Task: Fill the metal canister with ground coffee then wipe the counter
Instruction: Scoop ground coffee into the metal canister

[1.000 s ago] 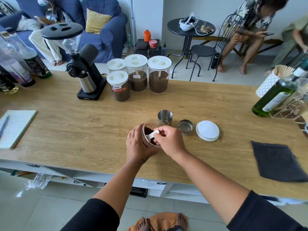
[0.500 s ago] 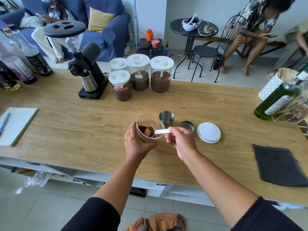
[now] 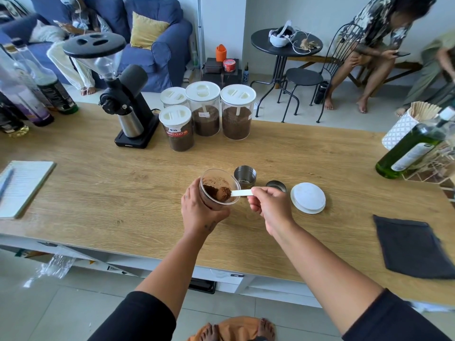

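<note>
Curled round the clear jar (image 3: 219,187), the left hand (image 3: 202,214) holds it tilted above the counter (image 3: 118,200), mouth turned far and right. The right hand (image 3: 269,205) pinches the white scoop (image 3: 242,192) by its handle end, the bowl lying at the jar's rim, heaped with ground coffee (image 3: 222,193).

A second ago that hand was down over the jar's mouth with the scoop dug in. It has since drawn back to the right, and the loaded bowl has come up to the rim.

The left hand hides the jar's lower wall. Just beyond the jar stands the metal canister (image 3: 245,175), open. Its near foot is covered by the jar rim and scoop handle, and what it holds cannot be made out. The right fingers partly cover a small metal lid (image 3: 276,186); a white lid (image 3: 307,198) lies just right of it.

Both forearms cross the near counter edge. Bare wood runs left to the notepad (image 3: 27,185), which is cut by the frame. Near right, the dark cloth (image 3: 413,247) is also cut off. Another bare strip separates the canister from the far coffee jars (image 3: 206,114) and grinder (image 3: 128,114). A green bottle (image 3: 408,150) leans far right.
</note>
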Motion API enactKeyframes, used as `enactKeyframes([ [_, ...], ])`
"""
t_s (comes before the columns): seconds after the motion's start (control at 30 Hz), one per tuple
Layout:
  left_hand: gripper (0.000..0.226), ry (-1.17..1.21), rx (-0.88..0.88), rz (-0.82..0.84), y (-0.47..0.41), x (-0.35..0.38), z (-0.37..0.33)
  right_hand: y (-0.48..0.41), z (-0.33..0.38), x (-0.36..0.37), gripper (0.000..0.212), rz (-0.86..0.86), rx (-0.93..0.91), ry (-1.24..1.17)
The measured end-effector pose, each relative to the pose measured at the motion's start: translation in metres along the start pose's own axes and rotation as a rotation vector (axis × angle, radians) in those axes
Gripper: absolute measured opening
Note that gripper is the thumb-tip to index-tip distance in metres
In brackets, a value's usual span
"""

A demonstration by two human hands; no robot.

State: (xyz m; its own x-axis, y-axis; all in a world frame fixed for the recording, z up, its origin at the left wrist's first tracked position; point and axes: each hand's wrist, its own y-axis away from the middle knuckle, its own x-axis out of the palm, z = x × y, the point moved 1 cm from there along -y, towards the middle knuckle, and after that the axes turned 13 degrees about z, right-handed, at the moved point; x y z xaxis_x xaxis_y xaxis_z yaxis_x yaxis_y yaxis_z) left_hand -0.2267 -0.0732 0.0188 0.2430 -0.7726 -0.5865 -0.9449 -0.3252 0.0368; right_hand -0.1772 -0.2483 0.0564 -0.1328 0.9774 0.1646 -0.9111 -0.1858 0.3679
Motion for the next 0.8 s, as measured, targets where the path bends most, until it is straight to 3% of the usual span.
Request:
enactKeyframes([
  [0.53, 0.116, -0.072, -0.075, 0.044, -0.015, -0.009, -0.001, -0.027, 0.042, -0.018, 0.004, -0.077, -0.033, -0.234],
  [0.67, 0.116, -0.091, -0.087, 0.039, -0.02, -0.012, 0.001, -0.042, 0.045, -0.031, 0.005, -0.166, -0.08, -0.136],
  [0.8, 0.114, -0.119, -0.07, 0.036, -0.026, -0.015, -0.001, -0.055, 0.032, -0.03, 0.008, -0.196, -0.116, 0.139],
])
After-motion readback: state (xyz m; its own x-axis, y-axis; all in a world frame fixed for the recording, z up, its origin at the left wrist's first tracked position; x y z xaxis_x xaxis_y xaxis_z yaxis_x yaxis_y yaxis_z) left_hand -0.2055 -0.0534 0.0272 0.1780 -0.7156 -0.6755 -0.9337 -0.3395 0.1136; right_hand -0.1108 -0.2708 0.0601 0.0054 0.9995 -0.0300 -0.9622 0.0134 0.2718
